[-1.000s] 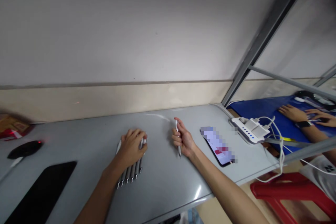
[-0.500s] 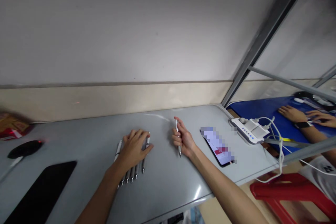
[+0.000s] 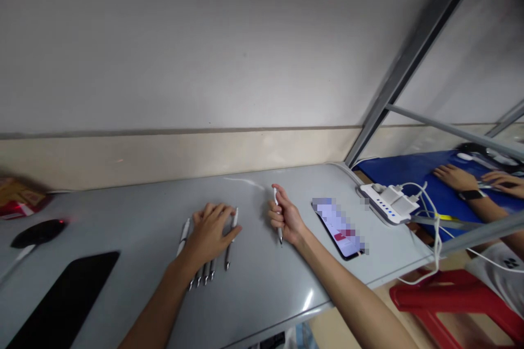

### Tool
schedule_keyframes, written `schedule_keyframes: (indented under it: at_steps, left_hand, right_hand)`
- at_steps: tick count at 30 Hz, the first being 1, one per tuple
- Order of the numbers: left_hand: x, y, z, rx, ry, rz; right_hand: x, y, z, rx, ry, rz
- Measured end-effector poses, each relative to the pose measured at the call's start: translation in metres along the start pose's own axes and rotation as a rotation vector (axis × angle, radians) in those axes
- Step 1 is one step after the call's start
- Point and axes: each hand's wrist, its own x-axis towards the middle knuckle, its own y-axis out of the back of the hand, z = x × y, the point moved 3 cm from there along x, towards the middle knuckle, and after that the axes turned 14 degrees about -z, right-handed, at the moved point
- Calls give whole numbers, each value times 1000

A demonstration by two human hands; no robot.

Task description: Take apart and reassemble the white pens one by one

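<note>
On the grey desk, my left hand lies palm down over a row of white and grey pens, with fingers spread and partly covering them. Slightly apart from the row is one more pen, its upper part beside my index finger and under my thumb. Near the middle of the desk, my right hand is closed around a white pen. That pen stands nearly upright in the fist, its silver tip pointing down and my thumb at its top end.
Right of my right hand lies a phone with a lit screen. Beyond it are a white power strip with plugs and cables and a metal frame post. A black pad is at left. Another person's hands rest over a blue desk.
My left hand has shifted slightly right, and the separate pen beside it has moved right too, widening its gap from the row. My right hand keeps its pen in place.
</note>
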Motion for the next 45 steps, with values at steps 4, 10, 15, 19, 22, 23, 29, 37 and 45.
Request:
schedule_keyframes:
  at_steps: [4,10,15,19,22,23,29,37,45]
  left_hand:
    - [0,0,2,2,-5,-7]
    - [0,1,5,-33,-12,-4]
    - [0,0,5,-67,-25,-18]
    - [1,0,5,-63,-32,-39]
    - [0,0,7,-49,-53,-59]
    - [0,1,8,-46,-58,-62]
    - [0,1,10,-67,-44,-57]
    - [1,7,13,-214,0,33]
    - [3,9,4,-464,-44,174]
  right_hand:
    - [-1,-1,0,-9,-9,0]
    - [0,-2,0,-21,-9,6]
    - [0,-2,0,-21,-8,3]
    - [-1,-1,-3,-40,0,0]
    - [0,0,-3,-153,-16,0]
    - [1,1,-3,-219,-17,15]
    - [1,10,-8,-987,67,215]
    - [-6,14,-20,-1700,4,302]
    - [-8,13,-22,-1939,-46,354]
